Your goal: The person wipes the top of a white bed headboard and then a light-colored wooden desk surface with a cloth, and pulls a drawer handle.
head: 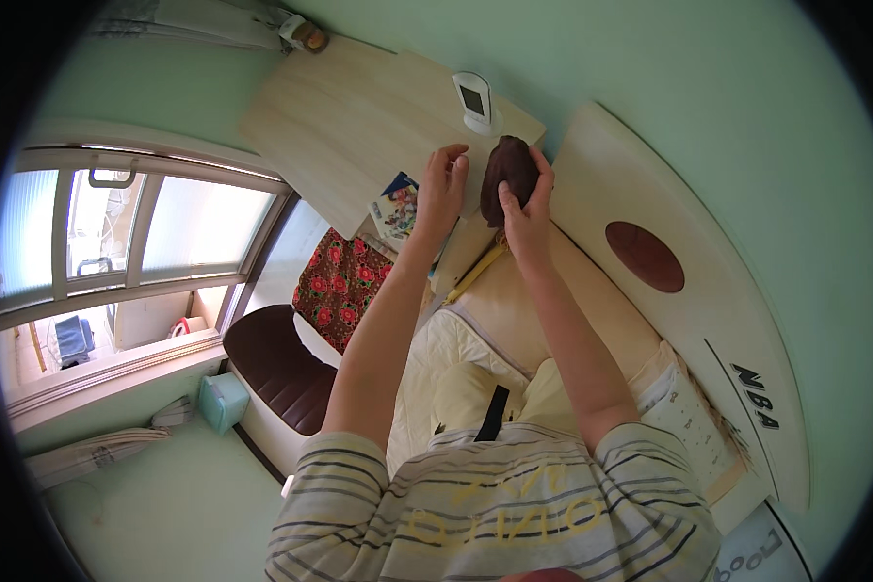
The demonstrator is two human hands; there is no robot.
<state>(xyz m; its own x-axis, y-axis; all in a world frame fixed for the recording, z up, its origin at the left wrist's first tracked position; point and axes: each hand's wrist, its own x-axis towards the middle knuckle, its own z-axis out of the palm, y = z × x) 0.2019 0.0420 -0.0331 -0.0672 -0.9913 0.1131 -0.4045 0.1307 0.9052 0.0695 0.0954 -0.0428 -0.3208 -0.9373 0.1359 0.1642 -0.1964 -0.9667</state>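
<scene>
My right hand grips a bundled dark brown cloth, thumb across its near face, held up in front of the wooden desk's right end. To its left my left hand is raised with fingers curled and apart, holding nothing and not touching the cloth. Behind the cloth a white device with a dark screen stands on the desk. A colourful printed book or magazine lies at the desk's near edge, partly hidden by my left forearm. Below the cloth is a yellow strip-like object.
A bed headboard curves along the right wall, with a patterned pillow by it. A pale quilt lies before me. At left are a dark brown padded seat, a red floral cloth, a teal bin and a sliding window.
</scene>
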